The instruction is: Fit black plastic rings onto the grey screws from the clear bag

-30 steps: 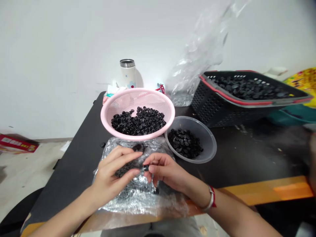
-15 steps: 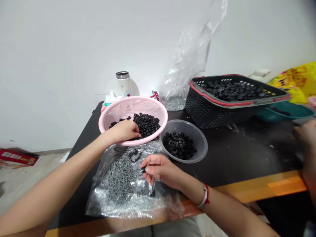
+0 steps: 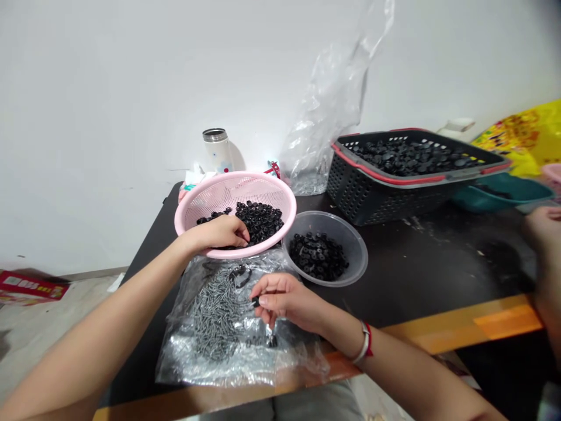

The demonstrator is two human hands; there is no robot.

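Observation:
My left hand [image 3: 225, 231] reaches over the near rim of a pink colander [image 3: 188, 222], its curled fingertips down among small round black plastic parts [image 3: 263, 222]. Whatever those fingertips pinch is hidden. My right hand [image 3: 283, 298], held lower and to the right, pinches a small black plastic part [image 3: 256, 302] between thumb and fingers. Beneath it lies a clear plastic bag [image 3: 184, 356] with a heap of silvery screws [image 3: 214, 316] on it. Several dark parts [image 3: 272, 339] sit on the bag by my right hand.
A clear bowl [image 3: 362, 257] of black parts stands right of the colander. Behind are a dark basket [image 3: 363, 199] full of black discs, a teal basin [image 3: 477, 199], an open flask [image 3: 218, 151] and a standing plastic bag [image 3: 315, 128]. Another person's hand [image 3: 546, 234] is at far right.
Both my hands keep nearly the same places, the left still in the colander and the right still pinching the black part. The view has shifted slightly.

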